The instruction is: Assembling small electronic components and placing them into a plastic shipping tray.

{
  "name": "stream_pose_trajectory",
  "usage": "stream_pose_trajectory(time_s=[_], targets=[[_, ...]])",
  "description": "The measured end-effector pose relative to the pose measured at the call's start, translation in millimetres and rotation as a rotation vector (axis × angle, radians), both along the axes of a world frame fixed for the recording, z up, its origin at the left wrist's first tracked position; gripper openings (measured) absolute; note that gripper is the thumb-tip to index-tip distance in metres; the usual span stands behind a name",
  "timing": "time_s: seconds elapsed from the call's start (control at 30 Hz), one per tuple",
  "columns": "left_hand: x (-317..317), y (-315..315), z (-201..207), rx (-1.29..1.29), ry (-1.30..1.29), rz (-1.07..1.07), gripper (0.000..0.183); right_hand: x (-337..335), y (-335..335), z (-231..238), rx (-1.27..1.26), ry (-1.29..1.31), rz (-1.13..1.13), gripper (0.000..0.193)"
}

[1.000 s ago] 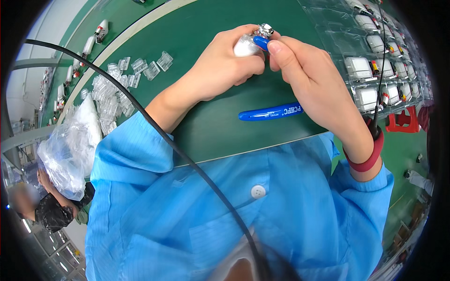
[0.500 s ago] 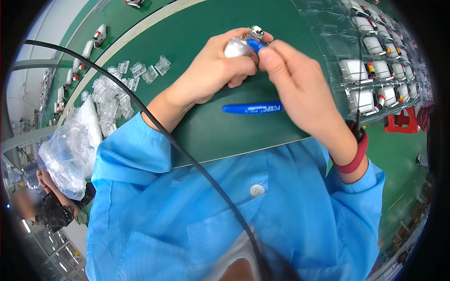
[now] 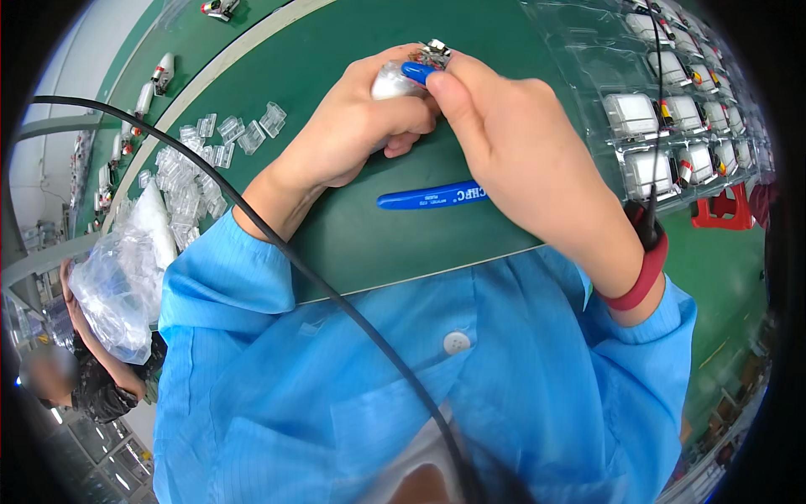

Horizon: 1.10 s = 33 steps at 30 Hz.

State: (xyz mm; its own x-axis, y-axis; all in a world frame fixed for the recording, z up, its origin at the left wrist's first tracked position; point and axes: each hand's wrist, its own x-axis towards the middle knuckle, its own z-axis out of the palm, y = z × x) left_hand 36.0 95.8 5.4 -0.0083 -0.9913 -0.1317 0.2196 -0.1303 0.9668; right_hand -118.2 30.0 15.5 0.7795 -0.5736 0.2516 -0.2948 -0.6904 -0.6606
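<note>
My left hand (image 3: 357,118) holds a small white rounded piece (image 3: 393,81) with a metallic, wired end (image 3: 432,54), above the green table. The fingers of my left hand are curled round it. My right hand (image 3: 520,147) comes in close from the right, its thumb and fingers pinched on a blue-handled tool (image 3: 417,72) right at the piece. The working end of this tool is hidden. Below my right hand shows a long blue handle (image 3: 428,197), its right end covered by the hand. Whether it belongs to the same tool I cannot tell.
Clear plastic parts (image 3: 180,181) lie heaped at the left, beside a clear plastic bag (image 3: 126,269). Clear trays (image 3: 588,109) of white wired units stand at the right. A black cable (image 3: 252,210) crosses the view. Another person's arm (image 3: 96,344) is at the lower left.
The view has shifted a little. Both my hands, with the white piece and the blue-handled tool, appear slightly further left and stay together. The other person's arm has moved up beside the plastic bag.
</note>
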Motion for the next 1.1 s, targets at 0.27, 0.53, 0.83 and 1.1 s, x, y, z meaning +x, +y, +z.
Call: stream_pose_trajectory(time_s=[0.27,0.53,0.83,1.1], targets=[[3,1,-7,-0.017,-0.008,0.023,0.022,-1,-11,7,-0.148,0.089,0.046,0.027],[7,-3,-10,-0.019,0.043,0.000,0.023,5,-15,1,0.127,-0.168,0.096,0.030],[6,-5,-10,-0.016,0.026,0.052,0.028,11,-7,9,-0.303,-0.018,0.043,0.024],[23,-14,-28,-0.158,0.487,0.087,0.054,-8,-17,-19,0.030,0.063,-0.120,0.021]])
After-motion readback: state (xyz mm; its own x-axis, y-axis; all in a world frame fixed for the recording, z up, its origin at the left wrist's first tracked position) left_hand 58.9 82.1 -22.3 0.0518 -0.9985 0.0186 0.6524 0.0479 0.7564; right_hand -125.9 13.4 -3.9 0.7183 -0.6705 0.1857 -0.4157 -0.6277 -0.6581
